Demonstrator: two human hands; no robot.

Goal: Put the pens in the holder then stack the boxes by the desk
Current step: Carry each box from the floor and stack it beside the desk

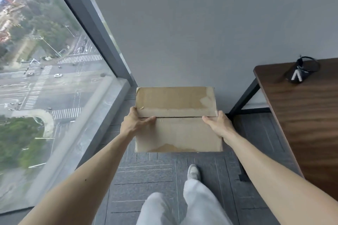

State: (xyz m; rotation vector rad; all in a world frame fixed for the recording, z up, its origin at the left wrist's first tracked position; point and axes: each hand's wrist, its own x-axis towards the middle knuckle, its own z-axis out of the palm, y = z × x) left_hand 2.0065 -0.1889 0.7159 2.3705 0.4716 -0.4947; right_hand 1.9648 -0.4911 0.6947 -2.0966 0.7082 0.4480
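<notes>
— Where is the cardboard box [178, 119] held, relative to the hands?

— It is carried between them, off the floor: the left hand [134, 121] is clamped on its left edge and the right hand [218, 124] on its right edge, thumbs laid on the top flaps, the other fingers wrapped over the sides and hidden. The long axis is run from one hand to the other, so neither hand is nearer.

— And the spot the coming move depends on?

— Beyond and below both hands, a strip of carpeted floor [146, 171] is seen between the window [45, 78] on the left-hand side and the desk [301, 115] on the right-hand side (its black leg lies just past the right hand). No second box can be seen there; it may be hidden under the held one.

— Containers?

— The box flaps are closed, so its contents cannot be told. A dark mesh holder [298, 74] is stood on the desk, further out than the right hand; pale sticks, probably pens, are seen in it.
</notes>
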